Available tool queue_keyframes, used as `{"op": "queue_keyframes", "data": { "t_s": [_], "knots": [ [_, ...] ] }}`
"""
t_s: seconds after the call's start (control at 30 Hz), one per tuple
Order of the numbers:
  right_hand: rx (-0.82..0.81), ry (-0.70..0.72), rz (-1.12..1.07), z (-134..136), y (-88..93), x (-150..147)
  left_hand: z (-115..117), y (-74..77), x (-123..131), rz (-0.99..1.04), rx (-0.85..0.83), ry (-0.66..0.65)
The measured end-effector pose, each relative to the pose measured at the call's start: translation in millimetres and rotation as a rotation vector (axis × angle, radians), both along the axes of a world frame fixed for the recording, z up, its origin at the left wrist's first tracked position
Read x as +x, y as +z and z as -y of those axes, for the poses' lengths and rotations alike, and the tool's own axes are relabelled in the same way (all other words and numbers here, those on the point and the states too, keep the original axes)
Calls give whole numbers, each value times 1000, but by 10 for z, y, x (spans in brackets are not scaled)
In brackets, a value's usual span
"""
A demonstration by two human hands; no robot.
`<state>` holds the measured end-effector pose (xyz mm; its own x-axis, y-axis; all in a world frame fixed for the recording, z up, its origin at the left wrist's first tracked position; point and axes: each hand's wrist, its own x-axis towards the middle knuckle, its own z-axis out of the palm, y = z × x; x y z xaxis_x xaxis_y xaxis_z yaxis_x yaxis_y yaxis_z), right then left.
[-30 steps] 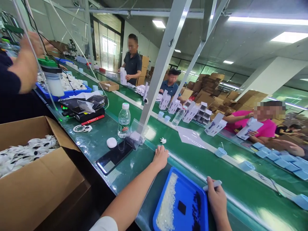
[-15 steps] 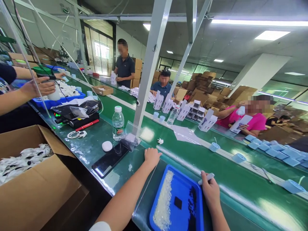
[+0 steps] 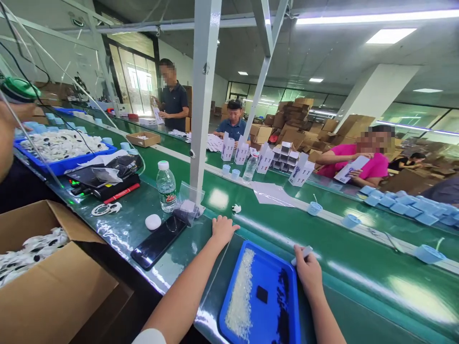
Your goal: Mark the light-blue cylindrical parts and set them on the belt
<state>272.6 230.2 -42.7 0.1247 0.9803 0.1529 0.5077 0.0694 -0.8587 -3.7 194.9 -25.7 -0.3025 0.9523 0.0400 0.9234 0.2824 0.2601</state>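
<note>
My left hand [image 3: 223, 230] lies flat, palm down, on the raised edge beside the green conveyor belt, with its thumb out to the right and nothing seen in it. A small pale grey, flat-sided piece [image 3: 307, 251] is gripped between the thumb and fingers of my right hand [image 3: 309, 270]; its kind I cannot make out. That hand rests at the upper right corner of a blue tray [image 3: 247, 244]. Inside the tray are small clear-white pieces [image 3: 242, 291] on the left, small black pieces [image 3: 283, 301] on the right and a black square [image 3: 262, 294] between them.
Left of my arm are a phone [image 3: 158, 243], a white rounded case [image 3: 153, 222], a water bottle [image 3: 166, 188] and an open carton [image 3: 68, 277]. A metal post [image 3: 201, 110] rises ahead. Light-blue cups [image 3: 350, 220] line the belt [image 3: 258, 215]. Several co-workers are around.
The view has shifted slightly, sliding the scene left. At far left, a co-worker's hand with the green-topped container has come nearer. My hands keep their places and the right still grips the grey piece.
</note>
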Motion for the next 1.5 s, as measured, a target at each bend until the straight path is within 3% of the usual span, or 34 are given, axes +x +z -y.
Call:
{"op": "queue_keyframes", "data": {
  "t_s": [0.3,0.53,0.73,0.87,0.93,1.07,1.2,1.33,1.5],
  "knots": [
    [72,28,-51,-20,-30,-1,49,-22,30,0,9,-157],
    [113,56,-54,-47,-87,23,-15,-51,58,-52,3,-84],
    [142,72,-70,-56,-110,23,-119,60,133,-42,-118,2],
    [174,81,-76,-76,-100,7,-328,82,253,-116,19,66],
    [190,83,-78,-87,-99,2,-470,63,307,-114,108,32],
    [213,83,-69,-112,-123,2,-766,34,339,43,97,-104],
    [213,82,-55,-132,-161,11,-989,57,260,195,83,-100],
    [213,83,-44,-141,-182,15,-1063,97,107,419,175,-7],
    [219,78,-48,-144,-179,8,-958,89,-73,816,318,196]
  ]
}}
